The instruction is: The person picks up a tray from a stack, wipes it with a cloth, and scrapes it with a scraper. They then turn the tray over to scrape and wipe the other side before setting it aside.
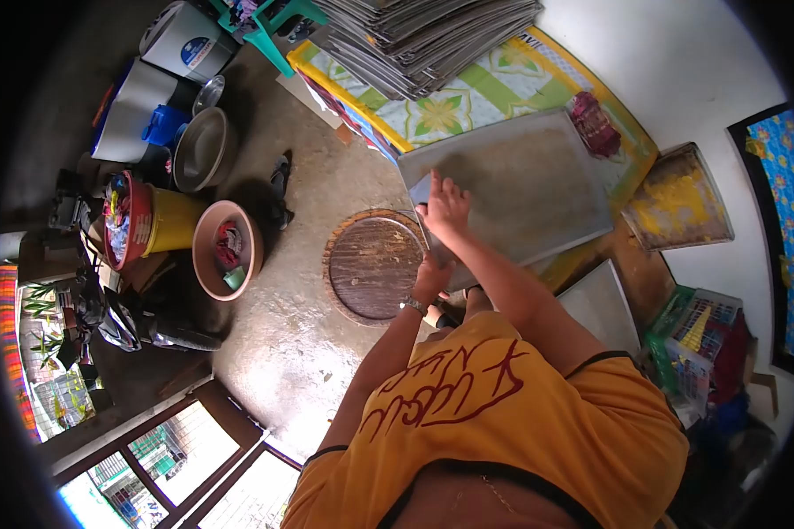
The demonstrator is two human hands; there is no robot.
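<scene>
A large grey metal baking tray lies on the cloth-covered table. My left hand, with a watch at the wrist, is closed on its near left edge. My right hand rests on the tray's left corner, fingers stretched out and spread. A small pale blue-grey patch shows beside its fingers; what it is cannot be made out. A crumpled dark red cloth lies at the tray's far right corner.
A tall stack of flat trays stands on the table's far part. A yellow-smeared tray leans at the wall. On the floor are a round wooden board, a pink basin and a yellow bucket.
</scene>
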